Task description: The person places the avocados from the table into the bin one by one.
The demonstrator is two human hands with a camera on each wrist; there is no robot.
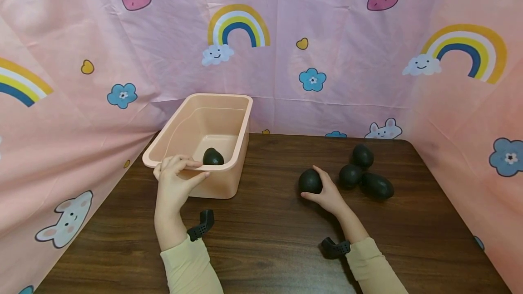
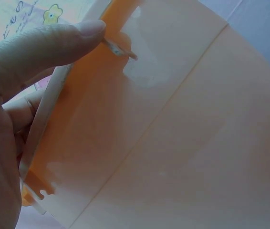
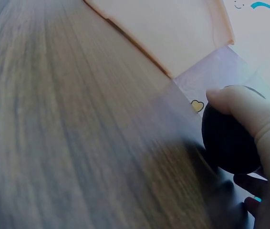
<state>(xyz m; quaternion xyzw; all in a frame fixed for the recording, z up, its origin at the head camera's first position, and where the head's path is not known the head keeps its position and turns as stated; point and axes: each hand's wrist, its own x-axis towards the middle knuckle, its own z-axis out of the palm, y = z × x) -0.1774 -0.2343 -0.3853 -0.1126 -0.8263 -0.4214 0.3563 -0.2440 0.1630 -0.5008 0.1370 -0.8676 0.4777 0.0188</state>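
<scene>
My left hand (image 1: 173,185) grips the near rim of a peach plastic bin (image 1: 242,137), its thumb on the outside and its fingers over the edge. In the left wrist view, the bin's wall (image 2: 173,143) fills most of the picture, the thumb pressed to its lip. One dark avocado (image 1: 212,157) lies inside the bin. Farther right, my right hand (image 1: 330,198) holds another avocado (image 1: 309,181) between thumb and fingers, close over the table. The right wrist view shows that dark avocado (image 3: 228,138) with the thumb across its top.
Right of the right hand, three more avocados (image 1: 350,176) sit bunched on the brown wooden table (image 1: 269,248). A pink printed cloth (image 1: 278,26) hangs behind the table and along its sides. Each wrist wears a black camera mount (image 1: 335,247).
</scene>
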